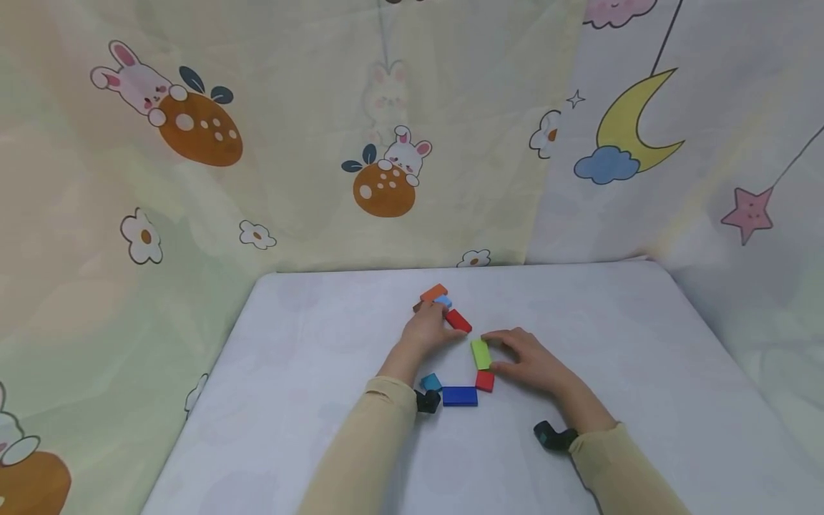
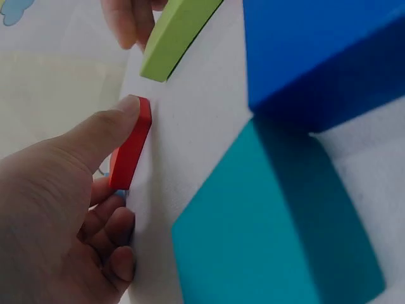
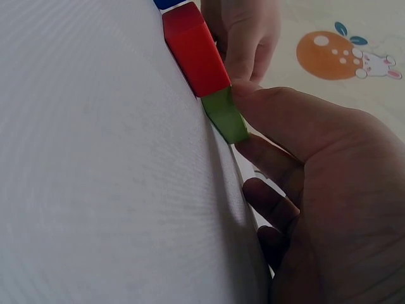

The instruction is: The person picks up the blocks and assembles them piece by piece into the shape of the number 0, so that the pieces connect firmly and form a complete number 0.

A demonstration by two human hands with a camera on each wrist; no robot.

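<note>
My left hand (image 1: 426, 333) pinches a red rectangular block (image 1: 458, 321), its thumb at one end and a finger at the other, as the left wrist view shows. To its right, my right hand (image 1: 531, 363) holds a lime green block (image 1: 480, 354) lengthwise between thumb and index finger. The green block's near end meets a smaller red block (image 1: 485, 381). A dark blue block (image 1: 460, 396) lies against that one's near left corner. At the blue block's left end is a teal block (image 2: 234, 221), set at an angle.
Beyond my left hand, an orange block (image 1: 434, 292) and a light blue block (image 1: 443, 302) lie close together, with a brown piece (image 1: 417, 307) partly hidden by the fingers. A white cloth covers the table (image 1: 309, 357). Patterned curtains (image 1: 309, 200) stand behind and at the sides.
</note>
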